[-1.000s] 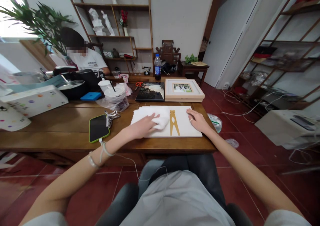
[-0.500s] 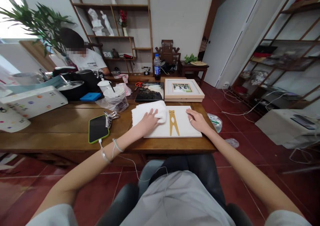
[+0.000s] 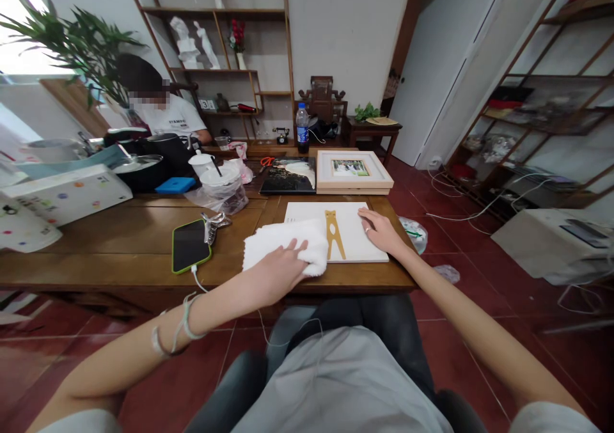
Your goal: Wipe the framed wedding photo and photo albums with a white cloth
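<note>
The board [image 3: 357, 235] is white and lies flat on the table [image 3: 119, 241], right in front of the person. A gold stand [image 3: 334, 238] lies flat on the middle of the board.

The left hand [image 3: 278, 270] is at the board's near left corner. Its fingers are bent and hold a bunch of the cloth [image 3: 273, 241], pressing it down. The cloth is white and soft. Part of it covers that corner of the board, and the rest spreads out onto the table to the left of the board. The edge of the cloth is just beside the gold stand.

The right hand [image 3: 381, 231] rests on the right side of the board. It is wide and flat, with the fingers stretched out. It holds nothing.

A phone [image 3: 189, 244] in a green case lies to the left of the board, past the cloth. A shiny clip [image 3: 214, 222] sits just beside the phone. Behind the board lie a frame [image 3: 352, 171] with a small photo in it and a dark picture [image 3: 290, 176], side by side. A cup [image 3: 221, 183] with a lid stands behind the board and to its left. Far behind the board, to the left, another person [image 3: 167, 116] sits at the table.
</note>
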Available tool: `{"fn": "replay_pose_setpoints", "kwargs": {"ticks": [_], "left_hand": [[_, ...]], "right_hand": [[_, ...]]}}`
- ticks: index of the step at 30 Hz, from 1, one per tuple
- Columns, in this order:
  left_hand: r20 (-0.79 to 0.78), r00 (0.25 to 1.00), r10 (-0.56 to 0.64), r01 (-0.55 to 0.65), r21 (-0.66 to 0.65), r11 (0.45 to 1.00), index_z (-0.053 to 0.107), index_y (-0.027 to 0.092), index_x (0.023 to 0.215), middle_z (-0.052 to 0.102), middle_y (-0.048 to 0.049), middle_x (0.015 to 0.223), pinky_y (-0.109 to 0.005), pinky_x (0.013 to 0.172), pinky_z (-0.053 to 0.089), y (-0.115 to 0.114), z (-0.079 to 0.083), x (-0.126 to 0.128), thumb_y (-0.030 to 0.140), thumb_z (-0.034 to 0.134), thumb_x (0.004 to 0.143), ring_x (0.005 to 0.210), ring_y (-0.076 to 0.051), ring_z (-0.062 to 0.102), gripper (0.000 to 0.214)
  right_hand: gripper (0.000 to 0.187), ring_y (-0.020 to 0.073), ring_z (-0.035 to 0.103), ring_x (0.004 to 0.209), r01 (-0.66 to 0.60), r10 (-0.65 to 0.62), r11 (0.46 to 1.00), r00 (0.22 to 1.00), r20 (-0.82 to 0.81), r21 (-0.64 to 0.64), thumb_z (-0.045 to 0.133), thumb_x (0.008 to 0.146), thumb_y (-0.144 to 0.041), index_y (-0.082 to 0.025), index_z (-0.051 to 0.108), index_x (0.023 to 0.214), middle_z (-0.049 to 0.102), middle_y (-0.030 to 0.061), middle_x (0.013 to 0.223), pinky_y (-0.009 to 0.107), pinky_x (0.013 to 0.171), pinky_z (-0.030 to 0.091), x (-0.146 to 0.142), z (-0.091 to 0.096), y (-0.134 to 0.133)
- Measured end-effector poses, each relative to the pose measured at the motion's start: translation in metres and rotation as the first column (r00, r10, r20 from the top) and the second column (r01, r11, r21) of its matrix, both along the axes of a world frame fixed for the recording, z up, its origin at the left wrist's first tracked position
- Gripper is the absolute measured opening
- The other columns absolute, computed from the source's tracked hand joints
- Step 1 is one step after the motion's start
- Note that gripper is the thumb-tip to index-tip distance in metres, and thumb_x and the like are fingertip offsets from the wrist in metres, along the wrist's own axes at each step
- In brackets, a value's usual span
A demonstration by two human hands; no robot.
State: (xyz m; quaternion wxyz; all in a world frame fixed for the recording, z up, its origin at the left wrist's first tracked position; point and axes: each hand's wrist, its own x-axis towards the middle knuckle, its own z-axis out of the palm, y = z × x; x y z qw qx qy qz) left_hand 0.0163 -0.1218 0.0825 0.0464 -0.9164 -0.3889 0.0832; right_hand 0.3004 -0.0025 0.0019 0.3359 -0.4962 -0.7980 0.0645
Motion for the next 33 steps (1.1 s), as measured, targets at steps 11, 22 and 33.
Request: {"fn": "replay_pose_setpoints", "kwargs": {"ticks": [11, 22, 33], "left_hand": [[0.363, 0.927, 0.093, -0.128, 0.073, 0.989, 0.050, 0.015, 0.124, 0.028, -0.0118, 0.146, -0.043, 0.107, 0.022, 0.126, -0.051, 0.010, 0.037, 0.022, 0.097, 0.136, -0.030, 0.018, 0.045], [0.257, 0.963, -0.080, 0.045, 0.141, 0.989, 0.061, 0.015, 0.108, 0.041, -0.0128, 0.139, -0.041, 0.104, 0.030, 0.046, -0.038, 0.016, 0.028, 0.033, 0.095, 0.132, -0.028, 0.031, 0.033], [0.244, 0.957, -0.156, 0.118, 0.164, 0.979, 0.060, 0.016, 0.111, 0.040, -0.0105, 0.140, -0.039, 0.106, 0.029, 0.030, -0.040, 0.009, 0.030, 0.028, 0.096, 0.134, -0.025, 0.027, 0.038]], "right_hand": [[0.037, 0.0241, 0.050, 0.119, 0.003, -0.003, 1.000, 1.000, 0.022, 0.002, 0.044, 0.081, -0.013, -0.013, 0.061, 0.114, 0.058, 0.0121, 0.123, 0.041, 0.104, 0.036, 0.001, -0.001, 0.001], [0.037, 0.0237, 0.050, 0.118, 0.005, -0.006, 1.000, 0.999, 0.038, 0.027, 0.043, 0.081, -0.013, -0.012, 0.061, 0.114, 0.059, 0.0124, 0.122, 0.041, 0.104, 0.036, 0.001, -0.004, 0.003], [0.038, 0.0224, 0.050, 0.119, -0.001, -0.001, 0.999, 0.999, 0.044, 0.038, 0.042, 0.082, -0.014, -0.012, 0.060, 0.114, 0.058, 0.0125, 0.122, 0.038, 0.104, 0.036, 0.002, -0.005, 0.004]]}}
